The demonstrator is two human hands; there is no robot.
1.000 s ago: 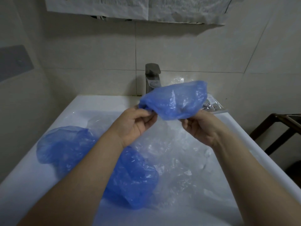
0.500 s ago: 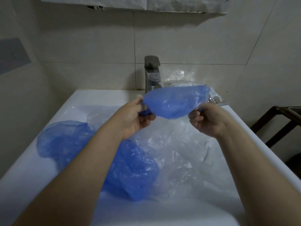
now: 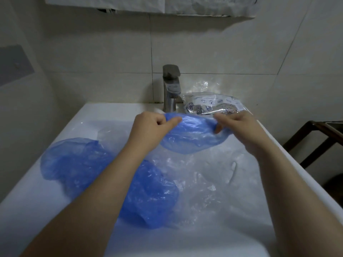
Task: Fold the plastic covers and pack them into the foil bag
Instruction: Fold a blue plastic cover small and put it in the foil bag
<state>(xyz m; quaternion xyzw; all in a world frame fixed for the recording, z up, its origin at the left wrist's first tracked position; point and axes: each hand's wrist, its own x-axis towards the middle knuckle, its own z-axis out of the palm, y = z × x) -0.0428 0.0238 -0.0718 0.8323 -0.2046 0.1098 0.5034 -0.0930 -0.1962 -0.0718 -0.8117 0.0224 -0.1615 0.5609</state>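
Note:
A blue plastic cover point(image 3: 193, 136) hangs stretched between my two hands above the white basin. My left hand point(image 3: 150, 128) pinches its left end with thumb and curled fingers. My right hand point(image 3: 239, 127) grips its right end, fingertips tucked into the plastic. A silver foil bag point(image 3: 213, 105) with dark printed marks lies on the basin's back ledge, right of the tap, just behind my right hand. More blue covers point(image 3: 104, 173) lie heaped in the basin under my left forearm. Crumpled clear plastic point(image 3: 204, 179) spreads over the basin's middle and right.
A steel tap point(image 3: 170, 88) stands at the back centre of the white basin point(image 3: 37, 201). Tiled walls close in behind and on the left. A dark wooden frame point(image 3: 315, 138) stands beyond the basin's right rim.
Both hands have lowered the blue cover from in front of the tap toward the basin and pulled it flatter; the foil bag behind it is now exposed.

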